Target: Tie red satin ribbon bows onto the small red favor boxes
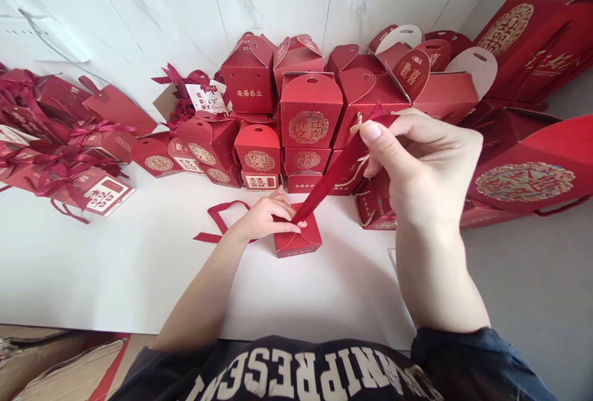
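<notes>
A small red box [301, 243] with folded top flaps sits on the white table in front of me. My left hand [271, 214] rests at its top, fingers closed on the dark red ribbon where it meets the box. From there the ribbon [324, 181] runs taut up to the right. My right hand [412, 154] is raised above the table, pinching the ribbon's upper part between thumb and index finger. The ribbon's other end [217, 219] lies loosely curled on the table left of the box.
Stacked red gift boxes [312, 123] line the wall behind. Ribbon-tied boxes [69, 166] are heaped at the left. Larger red boxes [523, 172] stand at the right. Cardboard [60, 367] lies below the front edge of the white table [139, 277].
</notes>
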`<state>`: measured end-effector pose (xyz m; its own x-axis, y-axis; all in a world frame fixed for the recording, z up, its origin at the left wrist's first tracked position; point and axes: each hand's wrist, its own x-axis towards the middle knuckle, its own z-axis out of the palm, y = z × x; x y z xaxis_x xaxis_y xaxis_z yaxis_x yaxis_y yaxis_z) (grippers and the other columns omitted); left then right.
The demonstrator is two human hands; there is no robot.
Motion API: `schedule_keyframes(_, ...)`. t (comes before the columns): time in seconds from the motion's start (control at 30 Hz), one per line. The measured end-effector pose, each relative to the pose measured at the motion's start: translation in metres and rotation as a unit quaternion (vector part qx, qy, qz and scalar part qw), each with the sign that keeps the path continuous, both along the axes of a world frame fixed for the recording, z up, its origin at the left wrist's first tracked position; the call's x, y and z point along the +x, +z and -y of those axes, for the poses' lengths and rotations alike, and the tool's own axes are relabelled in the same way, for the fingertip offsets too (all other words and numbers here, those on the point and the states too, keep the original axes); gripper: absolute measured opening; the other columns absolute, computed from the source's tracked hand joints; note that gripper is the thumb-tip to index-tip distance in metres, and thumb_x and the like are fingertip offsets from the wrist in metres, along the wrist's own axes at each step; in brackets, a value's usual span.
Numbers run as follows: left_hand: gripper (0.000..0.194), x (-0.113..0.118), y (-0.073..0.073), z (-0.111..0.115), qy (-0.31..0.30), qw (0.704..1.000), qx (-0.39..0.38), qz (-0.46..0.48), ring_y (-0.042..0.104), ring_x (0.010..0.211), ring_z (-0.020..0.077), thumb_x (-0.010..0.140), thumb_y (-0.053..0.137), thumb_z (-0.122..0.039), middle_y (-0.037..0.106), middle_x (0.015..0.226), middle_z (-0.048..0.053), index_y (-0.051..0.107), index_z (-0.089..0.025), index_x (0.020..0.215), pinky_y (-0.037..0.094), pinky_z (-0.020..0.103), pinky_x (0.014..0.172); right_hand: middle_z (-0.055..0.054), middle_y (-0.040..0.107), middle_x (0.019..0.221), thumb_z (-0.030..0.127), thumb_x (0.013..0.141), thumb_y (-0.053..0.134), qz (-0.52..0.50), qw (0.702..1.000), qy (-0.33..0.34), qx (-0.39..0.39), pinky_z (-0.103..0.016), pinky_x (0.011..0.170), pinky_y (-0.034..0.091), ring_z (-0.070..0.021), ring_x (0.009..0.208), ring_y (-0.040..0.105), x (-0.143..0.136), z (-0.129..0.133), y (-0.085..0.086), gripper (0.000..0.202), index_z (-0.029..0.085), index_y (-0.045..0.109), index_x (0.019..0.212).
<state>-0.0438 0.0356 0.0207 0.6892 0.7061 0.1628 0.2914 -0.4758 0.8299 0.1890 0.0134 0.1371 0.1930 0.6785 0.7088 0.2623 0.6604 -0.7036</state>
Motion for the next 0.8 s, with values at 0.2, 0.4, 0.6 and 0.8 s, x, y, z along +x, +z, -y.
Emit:
schedule_keyframes(0.2,0.019,-0.002,0.003,0.002,0.013,0.999,-0.03,0.009,0.063,0.095,0.0219,0.086,0.066,-0.035,0.076,0.096,0.007,0.078,-0.023,0.092,0.048,0.04,0.095,0.0,0.058,0.057,0.037,0.086,0.07,0.01,1.0,0.005,0.005,-0.038,0.054,0.043,-0.0193,0.056,0.055,0.005,0.0,0.003,0.024,0.027,0.065,0.064)
schedule_keyframes(0.4,0.021,0.003,0.008,0.007,0.021,0.998,-0.042,-0.037,0.058,0.07,0.0158,0.078,0.074,-0.037,0.071,0.083,0.007,0.077,-0.017,0.082,0.048,0.029,0.064,0.003,0.054,0.055,0.04,0.083,0.073,0.027,0.999,0.039,-0.016,-0.032,0.049,0.041,-0.0137,0.051,0.051,0.005,-0.009,0.005,0.027,0.025,0.065,0.063)
schedule_keyframes(0.6,0.024,0.005,0.004,0.008,0.02,0.997,-0.073,-0.02,0.055,0.07,0.0133,0.074,0.077,-0.033,0.068,0.091,0.006,0.075,-0.015,0.09,0.046,0.026,0.064,0.003,0.053,0.056,0.045,0.084,0.071,0.045,0.993,0.087,-0.064,-0.026,0.046,0.037,-0.0089,0.048,0.047,-0.005,-0.015,0.0,0.031,0.02,0.065,0.066)
schedule_keyframes(0.8,0.016,0.006,0.004,0.01,0.003,0.996,-0.089,0.002,0.062,0.082,0.0156,0.085,0.058,-0.016,0.069,0.092,0.006,0.074,-0.015,0.086,0.049,0.027,0.075,0.002,0.056,0.063,0.042,0.085,0.071,0.022,0.996,0.078,-0.04,-0.028,0.051,0.041,-0.0102,0.053,0.052,-0.011,-0.015,0.002,0.029,0.021,0.063,0.067)
